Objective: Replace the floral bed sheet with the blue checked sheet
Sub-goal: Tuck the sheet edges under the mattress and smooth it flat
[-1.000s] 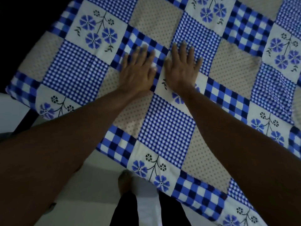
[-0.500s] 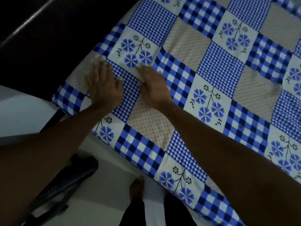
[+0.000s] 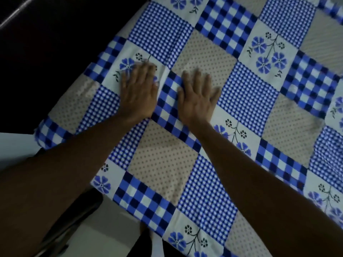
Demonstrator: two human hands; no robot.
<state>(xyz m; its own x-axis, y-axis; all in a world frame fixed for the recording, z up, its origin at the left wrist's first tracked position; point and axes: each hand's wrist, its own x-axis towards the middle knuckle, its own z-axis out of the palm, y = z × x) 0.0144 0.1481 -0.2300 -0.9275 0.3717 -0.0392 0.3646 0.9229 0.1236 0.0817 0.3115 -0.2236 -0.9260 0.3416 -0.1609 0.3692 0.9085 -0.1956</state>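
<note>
the left hand [image 3: 138, 93] has slid inward from the sheet's draped corner [image 3: 48, 134] and now lies close beside the right hand [image 3: 196, 97], only a strip of big checks between them. the blue checked sheet [image 3: 246, 95] already covers the bed, spreading flat from that corner in squares of checks, dots and blue flowers; i see no other sheet. both palms press down, fingers straight and flat, pinching nothing, both arms stretched out from the bedside nearest that corner. i'd guess they sit so to iron out creases and push slack outward. below the corner, on the pale floor [image 3: 14, 145], stands something dark i can't make out
</note>
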